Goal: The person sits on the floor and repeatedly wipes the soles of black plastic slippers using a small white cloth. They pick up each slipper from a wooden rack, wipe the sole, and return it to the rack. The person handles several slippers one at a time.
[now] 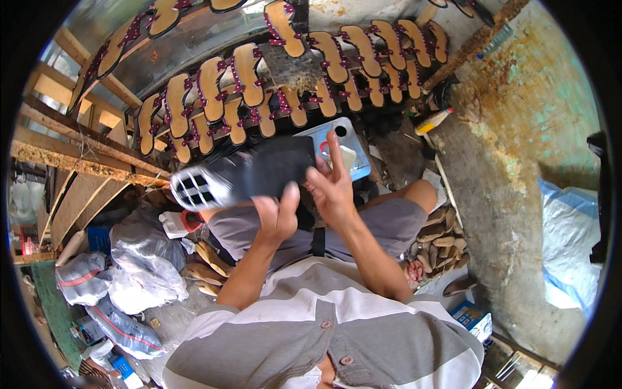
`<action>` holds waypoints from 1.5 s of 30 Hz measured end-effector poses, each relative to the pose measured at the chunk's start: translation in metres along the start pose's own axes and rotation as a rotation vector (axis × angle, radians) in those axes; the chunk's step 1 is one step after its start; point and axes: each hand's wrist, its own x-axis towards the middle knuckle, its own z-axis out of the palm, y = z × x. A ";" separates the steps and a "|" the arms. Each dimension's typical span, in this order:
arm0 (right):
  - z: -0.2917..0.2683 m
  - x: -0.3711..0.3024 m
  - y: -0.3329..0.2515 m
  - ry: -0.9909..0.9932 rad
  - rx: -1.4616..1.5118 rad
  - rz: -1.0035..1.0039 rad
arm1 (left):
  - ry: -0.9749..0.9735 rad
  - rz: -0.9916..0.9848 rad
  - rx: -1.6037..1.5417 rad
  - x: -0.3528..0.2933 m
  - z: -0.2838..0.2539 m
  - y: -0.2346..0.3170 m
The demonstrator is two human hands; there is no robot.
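A long black piece shaped like a shoe sole [275, 165], with a silver-white slotted end [197, 188], is held up over my lap and partly blurred. My left hand [278, 217] grips its lower edge, thumb in front and the other fingers hidden behind. At its right end is my right hand [332, 194], index finger stretched up and thumb apart, the rest partly hidden. Whether that hand touches the piece I cannot tell. Just beyond the hands lies a light blue tray or lid [353, 146] with a pale object on it.
Rows of tan-soled sandals with dark red dotted straps [246, 74] fill racks ahead. At left are wooden bars [84, 149] and plastic bags [146, 259]. Right of my knee lie brown foot-shaped pieces [444, 243], red-handled scissors [415, 270] and a yellow tube [433, 122].
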 end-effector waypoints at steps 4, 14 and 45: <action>-0.025 0.045 -0.033 -0.095 -0.246 0.218 | -0.206 -0.808 -1.586 -0.013 -0.021 -0.022; -0.043 0.087 -0.054 -0.353 -0.425 0.496 | -0.110 -0.827 -1.191 -0.014 -0.022 -0.018; -0.013 -0.022 0.013 0.011 -1.305 -0.891 | 0.151 -0.765 -1.166 0.020 -0.022 -0.023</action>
